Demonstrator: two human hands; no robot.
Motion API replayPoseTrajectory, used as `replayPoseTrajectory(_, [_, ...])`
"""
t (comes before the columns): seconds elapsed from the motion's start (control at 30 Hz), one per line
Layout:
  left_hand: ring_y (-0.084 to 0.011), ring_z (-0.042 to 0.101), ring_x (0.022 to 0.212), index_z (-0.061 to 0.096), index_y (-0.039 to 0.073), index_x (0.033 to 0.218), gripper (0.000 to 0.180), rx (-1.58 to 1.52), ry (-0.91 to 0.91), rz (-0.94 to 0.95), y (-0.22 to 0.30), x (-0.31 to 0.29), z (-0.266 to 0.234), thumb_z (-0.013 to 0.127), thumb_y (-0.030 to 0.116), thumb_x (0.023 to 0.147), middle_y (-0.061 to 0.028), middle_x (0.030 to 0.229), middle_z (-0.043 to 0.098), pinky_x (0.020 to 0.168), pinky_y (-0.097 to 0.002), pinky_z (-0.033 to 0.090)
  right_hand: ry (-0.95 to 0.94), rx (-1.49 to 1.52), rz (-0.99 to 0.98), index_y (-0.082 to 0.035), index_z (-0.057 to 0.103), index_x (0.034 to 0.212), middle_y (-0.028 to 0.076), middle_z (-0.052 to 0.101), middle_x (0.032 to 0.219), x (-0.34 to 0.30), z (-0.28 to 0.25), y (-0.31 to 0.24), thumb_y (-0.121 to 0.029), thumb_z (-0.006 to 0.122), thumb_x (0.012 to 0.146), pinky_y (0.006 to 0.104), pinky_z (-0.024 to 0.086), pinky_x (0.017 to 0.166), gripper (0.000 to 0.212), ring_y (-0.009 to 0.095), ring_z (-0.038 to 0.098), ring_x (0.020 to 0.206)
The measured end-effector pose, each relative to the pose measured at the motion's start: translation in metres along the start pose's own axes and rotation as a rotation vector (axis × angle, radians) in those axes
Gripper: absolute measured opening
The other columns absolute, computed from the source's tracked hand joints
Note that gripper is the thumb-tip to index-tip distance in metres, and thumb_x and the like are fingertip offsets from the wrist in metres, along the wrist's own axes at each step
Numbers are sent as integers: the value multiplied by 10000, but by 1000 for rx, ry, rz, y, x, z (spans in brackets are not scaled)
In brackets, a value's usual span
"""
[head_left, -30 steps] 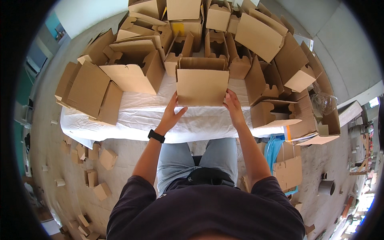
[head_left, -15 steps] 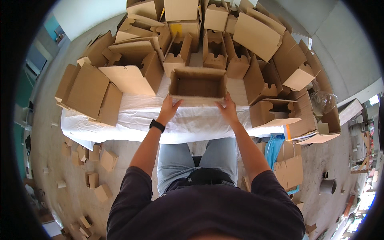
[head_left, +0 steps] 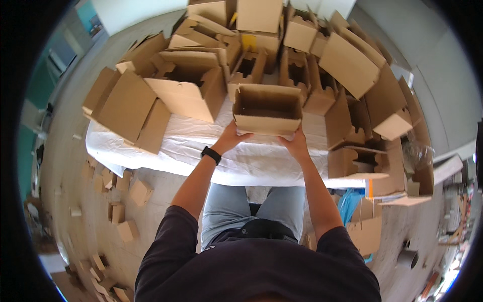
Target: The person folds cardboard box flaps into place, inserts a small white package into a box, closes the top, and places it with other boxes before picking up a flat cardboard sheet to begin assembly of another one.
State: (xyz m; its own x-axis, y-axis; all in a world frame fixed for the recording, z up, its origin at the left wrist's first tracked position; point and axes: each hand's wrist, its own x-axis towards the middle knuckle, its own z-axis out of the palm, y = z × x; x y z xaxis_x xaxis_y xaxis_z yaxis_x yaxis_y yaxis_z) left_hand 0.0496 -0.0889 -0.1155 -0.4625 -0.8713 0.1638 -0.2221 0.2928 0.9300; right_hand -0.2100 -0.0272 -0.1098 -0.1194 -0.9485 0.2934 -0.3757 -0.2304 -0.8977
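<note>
An open-topped brown cardboard box (head_left: 267,124) is between my two hands, in front of the other boxes on the white cloth (head_left: 256,156). Its front wall faces me, and a bare interior shows through the open top. My left hand (head_left: 233,138) grips the lower left corner, thumb stretched along the bottom edge. At the lower right corner, my right hand (head_left: 297,143) holds it the same way. The fingers of both hands are partly hidden behind the box's ends. Whether its underside touches the cloth I cannot tell.
Several open cardboard boxes crowd the back and sides, among them a large one (head_left: 188,98) at the left, a narrow one (head_left: 246,73) behind and a small one (head_left: 354,163) at the right. Blue plastic (head_left: 349,204) hangs below the right edge. Small boxes (head_left: 141,192) litter the floor.
My view has turned, so the whole scene sits farther right in the picture. The held box now shows more of its front wall. Both hands keep their grip on it.
</note>
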Motion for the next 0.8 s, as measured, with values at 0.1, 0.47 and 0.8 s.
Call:
replayPoseTrajectory(0.1, [-280, 533, 1177, 392, 21, 1346, 674, 166, 150, 80, 30, -4, -9, 756, 130, 790, -150, 1241, 570, 979, -358, 422, -13, 21, -35, -42, 312, 1398, 137, 570, 1256, 9, -4, -19, -12, 777, 717, 348, 454, 951, 825, 235, 569, 1128])
replayPoseTrajectory(0.47, [-292, 376, 1319, 226, 35, 1456, 813, 73, 376, 191, 89, -30, -70, 679, -5, 782, -174, 1429, 363, 1074, -357, 341, -91, 95, -240, 10, 555, 1176, 101, 622, 1121, 61, 36, -27, -70, 678, 828, 343, 475, 891, 378, 207, 587, 1022])
replayPoseTrajectory(0.8, [-279, 366, 1362, 103, 65, 1512, 1006, 36, 396, 220, 114, -64, -71, 763, 13, 754, -153, 1511, 293, 1097, -344, 342, -101, 122, -224, 39, 545, 1197, 135, 593, 1202, 50, 47, -90, -107, 655, 853, 341, 419, 968, 390, 222, 534, 1148])
